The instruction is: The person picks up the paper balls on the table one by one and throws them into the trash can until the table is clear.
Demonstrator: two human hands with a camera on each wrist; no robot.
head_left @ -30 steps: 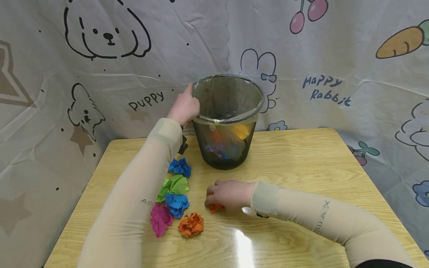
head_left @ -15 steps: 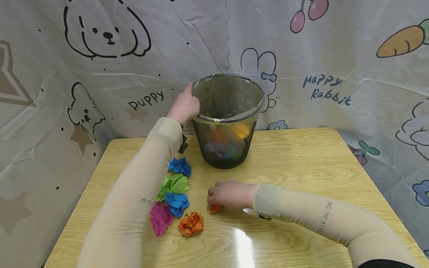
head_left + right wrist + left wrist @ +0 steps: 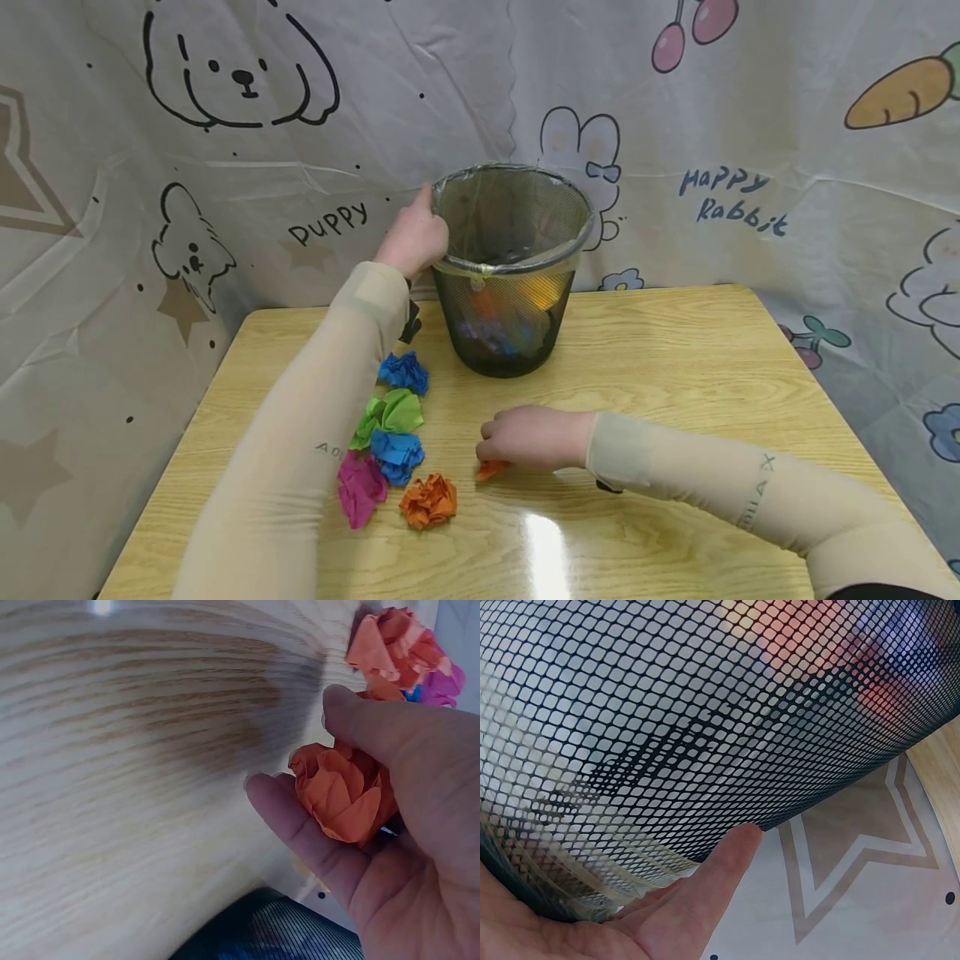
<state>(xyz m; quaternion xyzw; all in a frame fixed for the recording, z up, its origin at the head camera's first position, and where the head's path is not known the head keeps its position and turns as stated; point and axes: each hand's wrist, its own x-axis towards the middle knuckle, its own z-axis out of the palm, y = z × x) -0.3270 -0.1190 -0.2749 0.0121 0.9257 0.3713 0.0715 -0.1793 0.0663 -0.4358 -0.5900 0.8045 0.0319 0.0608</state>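
Note:
My left hand (image 3: 415,237) grips the rim of a black mesh wastebasket (image 3: 504,321) on its left side. In the left wrist view the thumb (image 3: 727,862) lies along the outside of the mesh. A clear liner covers the wastebasket's rim, and colored pieces show through its wall. My right hand (image 3: 536,437) holds a crumpled orange paper ball (image 3: 341,795) low over the table, between thumb and fingers. To its left lie another orange paper ball (image 3: 429,502), a pink one (image 3: 362,490), a green one (image 3: 397,411) and two blue paper balls (image 3: 397,457), partly behind my left sleeve.
The wooden table (image 3: 660,358) reaches back to a printed cloth (image 3: 450,100) with cartoon drawings. The wastebasket stands upright near the table's back edge. My left forearm (image 3: 300,442) spans the left part of the table.
My right hand has shifted slightly to the right with the orange paper ball. My left hand and the wastebasket have stayed in place.

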